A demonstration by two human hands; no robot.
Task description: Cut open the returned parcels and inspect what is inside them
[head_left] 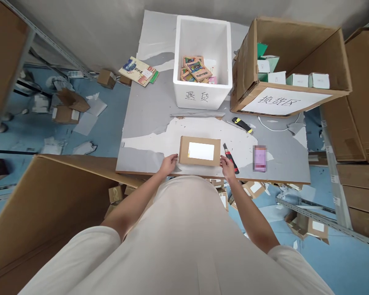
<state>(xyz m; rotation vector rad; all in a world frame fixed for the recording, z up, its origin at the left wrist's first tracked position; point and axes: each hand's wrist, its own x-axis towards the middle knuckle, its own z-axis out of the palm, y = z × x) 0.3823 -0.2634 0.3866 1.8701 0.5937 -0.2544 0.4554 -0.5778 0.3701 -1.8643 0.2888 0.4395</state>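
A small closed cardboard box (184, 151) with a white label on top lies on the table near its front edge. My left hand (168, 165) is at its left side, fingers stretched out, the fingertips close to the box's edge; whether they touch it I cannot tell. At the right end, my right hand (227, 167) has its fingertips closed on the box's lower corner. Right beside that hand lies a red and black utility knife (230, 157), partly behind the fingers.
A white foam box (201, 96) with packets inside and a large carton (246, 78) of green-white boxes stand behind. A yellow-black cutter (242, 125), a blurred pink phone-like item (260, 158) and booklets (137, 71) lie on the table (141, 135). An open carton (49, 196) stands left.
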